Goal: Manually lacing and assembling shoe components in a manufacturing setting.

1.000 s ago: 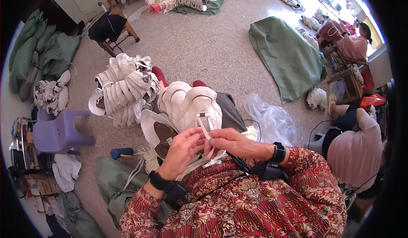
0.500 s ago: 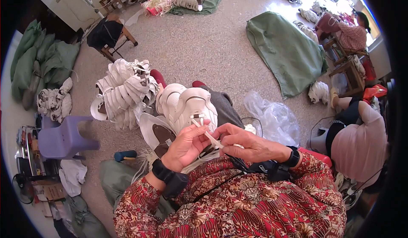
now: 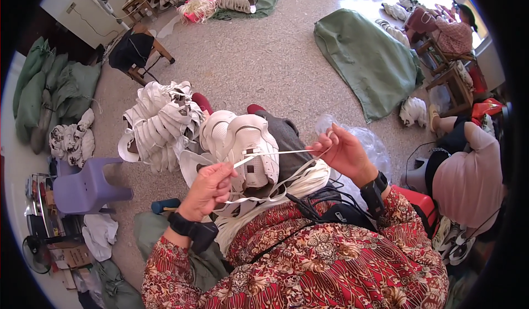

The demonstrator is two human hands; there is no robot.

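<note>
A white shoelace [image 3: 284, 152] stretches nearly level across my lap, over a white shoe upper [image 3: 249, 132] that stands heel-up with others against my knees. My left hand [image 3: 208, 192] is closed in a fist-like pinch around the lace's left part, just in front of the uppers. Off to the right, my right hand [image 3: 347, 153] pinches the other part between thumb and fingers, its palm raised. Below the lace, a thick bundle of loose white laces [image 3: 308, 181] spreads over my lap.
A stack of white uppers [image 3: 162, 124] stands left of my knees, beside a purple stool [image 3: 91, 185]. Clear plastic [image 3: 372, 149] lies to the right; a green sack [image 3: 366, 61] is spread on the floor ahead. A co-worker in pink [image 3: 467, 176] sits close at right.
My hands have moved apart, the left one toward me and left, the right one up and right. The lace between them is now drawn out straight.
</note>
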